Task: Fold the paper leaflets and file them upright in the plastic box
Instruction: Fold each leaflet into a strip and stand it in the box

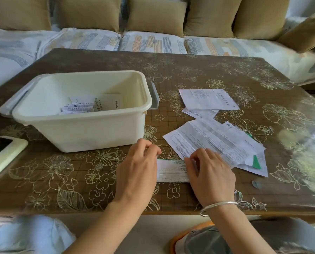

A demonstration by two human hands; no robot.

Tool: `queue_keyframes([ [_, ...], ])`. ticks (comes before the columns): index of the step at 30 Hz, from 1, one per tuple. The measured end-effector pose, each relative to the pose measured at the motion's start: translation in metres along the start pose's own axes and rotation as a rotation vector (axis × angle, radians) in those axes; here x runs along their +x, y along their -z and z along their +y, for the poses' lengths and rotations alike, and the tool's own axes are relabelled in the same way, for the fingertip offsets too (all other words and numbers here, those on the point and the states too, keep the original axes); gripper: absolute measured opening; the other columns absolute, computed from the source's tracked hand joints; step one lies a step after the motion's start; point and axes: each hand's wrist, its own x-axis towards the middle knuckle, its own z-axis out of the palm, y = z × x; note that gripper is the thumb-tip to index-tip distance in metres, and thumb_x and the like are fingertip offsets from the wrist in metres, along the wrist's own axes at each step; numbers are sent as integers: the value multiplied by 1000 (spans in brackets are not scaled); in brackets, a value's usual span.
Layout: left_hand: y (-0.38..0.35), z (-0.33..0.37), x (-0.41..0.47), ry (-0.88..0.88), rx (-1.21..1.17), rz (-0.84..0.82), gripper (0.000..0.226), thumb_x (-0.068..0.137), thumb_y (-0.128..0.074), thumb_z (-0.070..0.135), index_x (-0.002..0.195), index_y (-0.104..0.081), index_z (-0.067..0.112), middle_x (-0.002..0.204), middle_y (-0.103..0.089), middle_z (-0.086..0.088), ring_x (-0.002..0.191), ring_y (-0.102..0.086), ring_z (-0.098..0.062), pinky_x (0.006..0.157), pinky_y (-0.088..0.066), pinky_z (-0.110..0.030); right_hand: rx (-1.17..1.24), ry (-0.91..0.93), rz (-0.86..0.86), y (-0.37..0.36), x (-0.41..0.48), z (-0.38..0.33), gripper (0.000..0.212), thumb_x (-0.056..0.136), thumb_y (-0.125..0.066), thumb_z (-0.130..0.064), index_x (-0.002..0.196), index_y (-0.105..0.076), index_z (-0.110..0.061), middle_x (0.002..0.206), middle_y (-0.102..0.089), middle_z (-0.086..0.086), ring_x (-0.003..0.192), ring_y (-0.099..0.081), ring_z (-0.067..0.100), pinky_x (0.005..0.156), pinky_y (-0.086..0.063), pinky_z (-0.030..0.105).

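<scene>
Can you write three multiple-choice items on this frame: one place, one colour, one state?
1. Where does the phone lie relative to the plastic box?
A. On the table to the left of it
B. Inside it
C. On the sofa behind it

2. What colour trims the leaflet under the hands?
A. Red
B. Green
C. Blue

3. What is the state of the leaflets right of the box?
A. Filed upright
B. Rolled into tubes
C. Loose and overlapping on the table

Key: 1 A, the phone rests at the table's left edge, outside the box. 2 B, a green band runs along the leaflet's top edge. 3 C, the sheets lie spread flat on the table; the left hand and right hand press just one leaflet.
</scene>
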Motion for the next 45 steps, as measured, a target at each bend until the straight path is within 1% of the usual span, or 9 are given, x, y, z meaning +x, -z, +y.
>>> queue_keyframes([
  [5,-5,2,3,-86,203,48,33,70,-79,4,99,-67,15,102,-59,-4,90,-56,-24,79,-46,-39,-19,-14,-31,0,1,-1,19,89,-60,-37,78,-51,-24,76,-52,-7,67,-49,16,48,-37,26],
  [10,-5,2,2,-160,163,33,38,66,-80,0,98,-66,14,95,-60,-3,84,-58,-21,74,-48,-36,-10,-32,-80,3,3,-4,15,90,-57,-40,96,-52,-27,94,-53,-7,79,-55,15,50,-37,25],
  [16,-1,-6,-11,-146,-89,-26,23,74,-81,23,96,-74,21,91,-65,10,82,-59,-10,74,-48,-27,-52,-15,-200,10,7,-7,12,95,-50,-38,100,-56,-30,103,-50,-8,86,-56,14,52,-31,24],
  [21,1,-11,-12,-106,-109,-107,35,76,-73,47,108,-74,30,98,-62,15,89,-54,-8,77,-37,-27,-9,-8,-463,25,29,-6,30,91,-44,-57,102,-53,-31,105,-52,-11,87,-57,14,71,-50,33],
  [28,4,-10,-6,-105,-153,-173,39,79,-71,54,113,-71,35,101,-57,20,95,-49,-5,82,-37,-29,-179,89,-751,40,60,-13,57,70,-60,-74,102,-56,-26,103,-59,-11,95,-55,14,74,-42,29],
  [33,3,-10,-9,-88,-148,-186,43,77,-57,63,111,-67,38,103,-53,21,98,-47,-3,83,-31,-26,37,48,-689,41,60,-14,47,75,-61,-65,68,-51,-20,66,-57,-8,62,-52,13,56,-39,26],
  [36,2,-11,-9,-73,-153,-202,48,74,-49,68,111,-64,41,102,-51,22,98,-46,-2,80,-27,-25,416,-85,-659,50,43,-17,50,79,-54,-65,75,-62,-17,61,-69,-5,51,-62,6,54,-49,26],
  [41,11,-17,6,-51,-213,-375,55,72,-62,68,112,-64,30,106,-52,18,103,-51,-8,90,-38,-32,402,286,-312,34,-14,-12,35,89,-46,-55,104,-68,-32,99,-69,-22,94,-63,-5,77,-52,23],
  [45,22,-28,11,16,-371,-504,85,67,-78,58,141,-41,38,130,-53,22,117,-49,0,102,-41,-27,318,463,-304,16,-32,-1,39,93,-46,-40,126,-61,-24,133,-56,-13,128,-46,7,103,-43,34],
])
